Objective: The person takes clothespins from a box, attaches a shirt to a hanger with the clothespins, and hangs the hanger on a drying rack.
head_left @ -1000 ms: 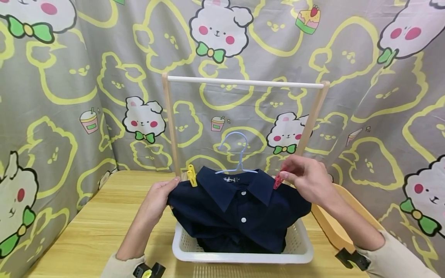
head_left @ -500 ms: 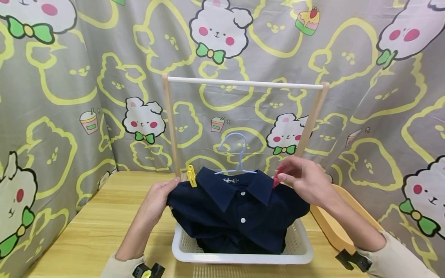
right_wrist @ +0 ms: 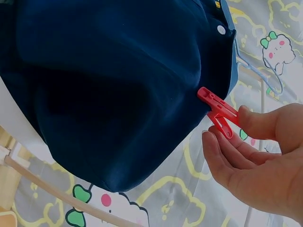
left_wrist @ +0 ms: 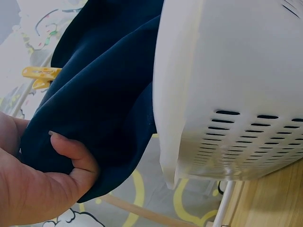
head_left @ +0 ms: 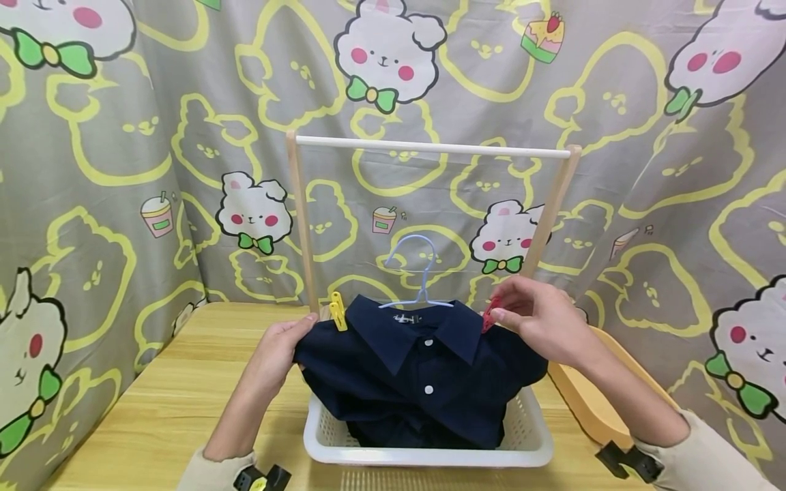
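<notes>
A navy collared shirt point(head_left: 393, 382) with white buttons hangs on a light-blue hanger point(head_left: 424, 279), its lower part in a white basket point(head_left: 430, 457). My left hand point(head_left: 285, 344) grips the sleeve at the shirt's left; the left wrist view shows the thumb point(left_wrist: 75, 153) curled over the cloth. A yellow clothespin point(head_left: 338, 311) is clipped on that shoulder beside the collar. At the opposite shoulder, my right hand point(head_left: 543, 317) pinches a red clothespin point(right_wrist: 220, 109) by its handles. The pin's nose lies on the shirt's shoulder edge, close to the collar.
Behind the shirt stands a wooden rack with a white bar point(head_left: 430, 145). An orange-yellow tray point(head_left: 589, 395) lies on the wooden table point(head_left: 166, 402) at right, partly under my right forearm. A patterned curtain point(head_left: 393, 68) surrounds the table.
The red clothespin and the fingertips on it have shifted slightly left toward the collar since the first frame. My left hand stays on the sleeve, and the shirt is almost still.
</notes>
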The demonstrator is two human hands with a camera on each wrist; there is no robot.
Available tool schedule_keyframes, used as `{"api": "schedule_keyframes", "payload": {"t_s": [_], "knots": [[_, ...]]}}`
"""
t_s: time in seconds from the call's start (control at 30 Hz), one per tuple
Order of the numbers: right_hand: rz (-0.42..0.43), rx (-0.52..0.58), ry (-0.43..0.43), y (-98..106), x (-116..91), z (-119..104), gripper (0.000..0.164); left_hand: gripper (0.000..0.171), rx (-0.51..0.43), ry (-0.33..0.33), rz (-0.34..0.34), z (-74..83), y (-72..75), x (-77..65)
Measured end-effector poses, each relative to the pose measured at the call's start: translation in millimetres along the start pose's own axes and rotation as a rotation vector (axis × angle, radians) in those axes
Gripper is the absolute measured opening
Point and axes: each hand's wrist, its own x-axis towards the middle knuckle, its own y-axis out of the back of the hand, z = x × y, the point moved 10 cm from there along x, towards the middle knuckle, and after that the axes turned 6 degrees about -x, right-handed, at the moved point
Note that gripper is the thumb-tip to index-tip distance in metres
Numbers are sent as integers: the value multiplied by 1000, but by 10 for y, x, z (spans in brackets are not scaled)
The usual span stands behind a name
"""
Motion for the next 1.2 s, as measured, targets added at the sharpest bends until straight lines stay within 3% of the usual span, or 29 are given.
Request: {"api": "schedule_keyframes", "payload": {"t_s": [0.23,0.53,0.77,0.97,1.2], "knots": [[-9,21,-7,0,-7,-1,23,52,-2,-5,-5,-3,-2,6],[-67,18,-24,-13,-24,66,47,52,4,-6,-13,7,2,5],[-77,-50,-27,-10,-68,215,44,51,-4,4,3,13,17,6],[-176,-122,-76,-115,-129,427,48,51,0,4,3,20,18,5],[-275,-97,-106,-280,-190,603,55,52,1,10,10,12,31,-3]]}}
